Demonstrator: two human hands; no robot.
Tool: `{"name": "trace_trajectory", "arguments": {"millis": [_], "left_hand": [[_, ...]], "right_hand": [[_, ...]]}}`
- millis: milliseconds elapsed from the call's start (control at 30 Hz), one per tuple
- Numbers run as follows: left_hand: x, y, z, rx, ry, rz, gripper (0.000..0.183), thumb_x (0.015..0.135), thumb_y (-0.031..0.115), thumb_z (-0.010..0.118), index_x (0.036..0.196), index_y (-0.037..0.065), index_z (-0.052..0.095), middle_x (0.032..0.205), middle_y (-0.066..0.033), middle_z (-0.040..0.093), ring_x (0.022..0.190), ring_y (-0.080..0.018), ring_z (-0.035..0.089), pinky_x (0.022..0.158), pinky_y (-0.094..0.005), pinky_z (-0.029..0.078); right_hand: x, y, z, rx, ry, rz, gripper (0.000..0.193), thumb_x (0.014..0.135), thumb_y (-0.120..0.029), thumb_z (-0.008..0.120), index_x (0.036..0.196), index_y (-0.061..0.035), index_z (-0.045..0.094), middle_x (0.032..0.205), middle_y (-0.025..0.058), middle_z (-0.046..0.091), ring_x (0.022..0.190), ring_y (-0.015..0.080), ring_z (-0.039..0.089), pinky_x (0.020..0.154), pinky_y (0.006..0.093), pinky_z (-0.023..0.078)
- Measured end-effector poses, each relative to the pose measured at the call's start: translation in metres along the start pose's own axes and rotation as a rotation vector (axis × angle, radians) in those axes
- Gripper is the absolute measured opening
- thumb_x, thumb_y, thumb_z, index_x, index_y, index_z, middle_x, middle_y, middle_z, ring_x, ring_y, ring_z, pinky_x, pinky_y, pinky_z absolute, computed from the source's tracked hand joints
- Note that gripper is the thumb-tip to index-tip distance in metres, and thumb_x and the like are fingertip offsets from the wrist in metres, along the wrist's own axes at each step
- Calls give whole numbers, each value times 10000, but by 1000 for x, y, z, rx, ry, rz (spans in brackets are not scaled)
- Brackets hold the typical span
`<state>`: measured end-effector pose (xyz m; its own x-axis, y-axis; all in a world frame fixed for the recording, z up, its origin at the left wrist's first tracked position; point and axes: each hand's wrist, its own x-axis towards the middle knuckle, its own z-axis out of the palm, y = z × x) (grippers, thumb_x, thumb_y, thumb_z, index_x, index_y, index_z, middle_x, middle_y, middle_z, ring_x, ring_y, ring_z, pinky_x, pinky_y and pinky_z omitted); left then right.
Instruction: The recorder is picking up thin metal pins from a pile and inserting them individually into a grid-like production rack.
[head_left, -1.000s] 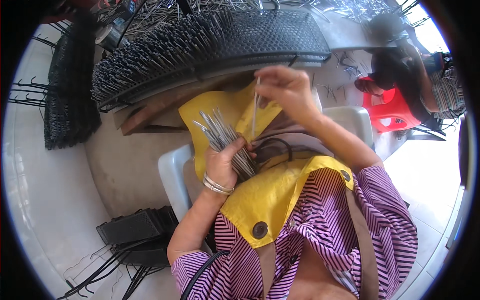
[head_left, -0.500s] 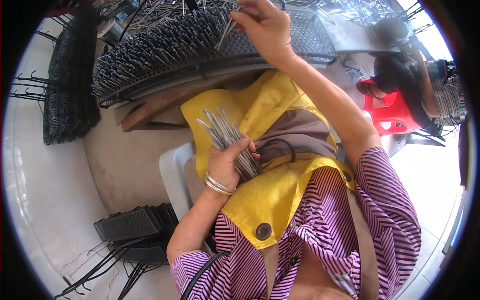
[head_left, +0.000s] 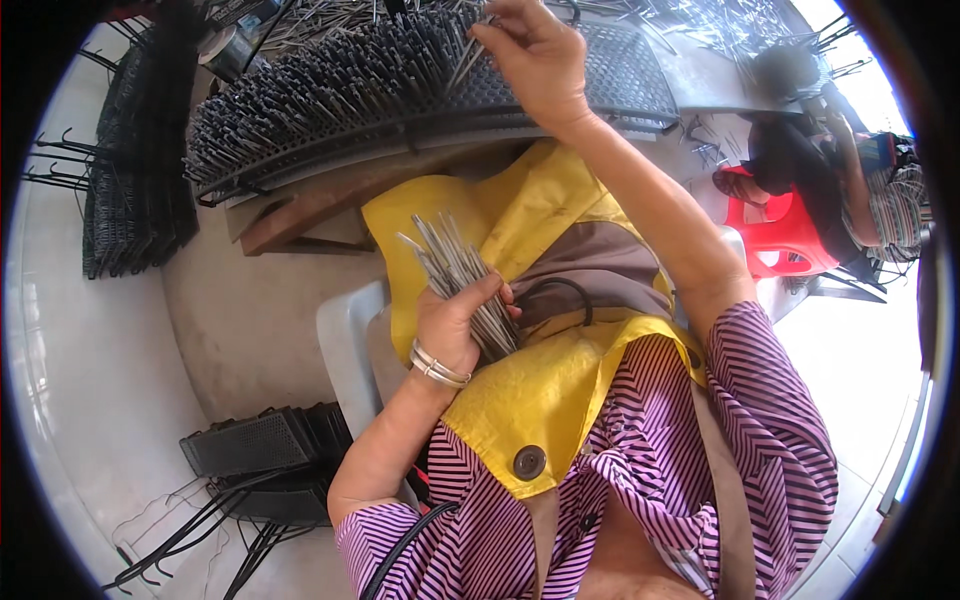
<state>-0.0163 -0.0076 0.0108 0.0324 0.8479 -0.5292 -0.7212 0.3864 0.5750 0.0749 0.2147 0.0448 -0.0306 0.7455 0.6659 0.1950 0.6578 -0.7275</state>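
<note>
My left hand (head_left: 455, 325) is closed round a bundle of thin grey metal rods (head_left: 447, 252), held over my lap against the yellow apron (head_left: 500, 410). Up at the bench, my right hand (head_left: 537, 62) pinches a thin metal rod (head_left: 470, 60) that slants down to the perforated black rack (head_left: 610, 75). Many rods (head_left: 320, 100) stand packed upright in the holes of the rack's left and middle part. The right part of the rack shows bare holes. Whether the pinched rod's lower end sits in a hole, I cannot tell.
Stacked black racks (head_left: 140, 190) stand at the left wall, and more black racks (head_left: 260, 450) lie on the floor at lower left. Loose rods (head_left: 620, 20) cover the table behind. At right, another person (head_left: 880, 200) sits by a red plastic stool (head_left: 785, 240).
My right hand has shifted slightly to the right and down with the pinched rod, along the edge of the standing rods. My left hand keeps its bundle almost in place.
</note>
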Motion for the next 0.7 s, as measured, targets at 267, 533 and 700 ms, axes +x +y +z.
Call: {"name": "trace_trajectory", "arguments": {"millis": [267,533,700], "left_hand": [[2,-2,-1,-4,-3,-18,133,745,24,619,860,-19,565,728,-99,587,655,-198,597,554,-335,538],[0,-2,-2,1,-13,-26,121,758,21,605,866,-19,565,737,-102,591,656,-191,600,567,-328,545],[0,-1,-2,3,-24,-26,137,765,24,597,888,-18,554,747,-98,589,665,-184,600,573,-321,548]], "right_hand": [[-2,-5,3,112,27,195,168,737,1,643,882,-1,559,613,6,562,571,22,463,504,190,394],[0,-13,11,-127,-155,-300,127,702,-100,646,813,-52,607,662,141,588,601,304,584,534,348,470],[15,-14,15,-271,-443,-320,161,777,-162,606,845,-16,610,613,154,571,510,249,576,489,310,457]]}}
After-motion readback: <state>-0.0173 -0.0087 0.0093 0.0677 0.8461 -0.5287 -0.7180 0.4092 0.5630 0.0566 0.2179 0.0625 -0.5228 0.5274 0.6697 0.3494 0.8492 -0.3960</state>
